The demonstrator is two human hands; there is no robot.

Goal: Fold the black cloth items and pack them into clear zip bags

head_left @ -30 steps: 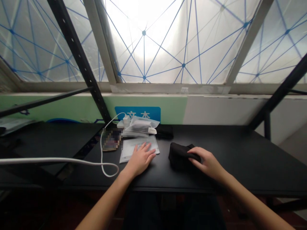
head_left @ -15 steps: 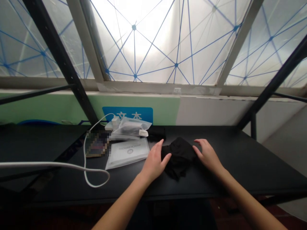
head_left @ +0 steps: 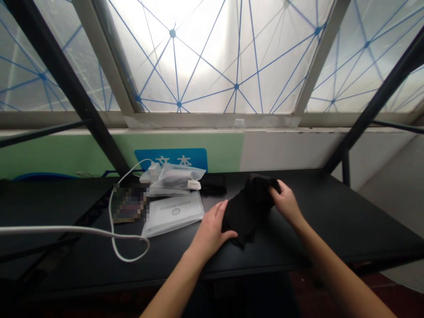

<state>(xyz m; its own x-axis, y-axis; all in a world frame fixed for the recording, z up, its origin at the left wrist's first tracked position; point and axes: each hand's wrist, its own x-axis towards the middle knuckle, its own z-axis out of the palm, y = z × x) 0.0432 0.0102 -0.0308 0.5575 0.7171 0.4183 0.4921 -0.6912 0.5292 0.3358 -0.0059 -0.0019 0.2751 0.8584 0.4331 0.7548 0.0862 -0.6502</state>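
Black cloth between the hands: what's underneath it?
The black cloth rests on the black tabletop, the left hand against its side. Whatever lies directly beneath its folds is covered and cannot be seen.

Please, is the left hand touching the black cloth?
Touching: in the head view, the left hand lies against the black cloth, with its fingers on the cloth's edge.
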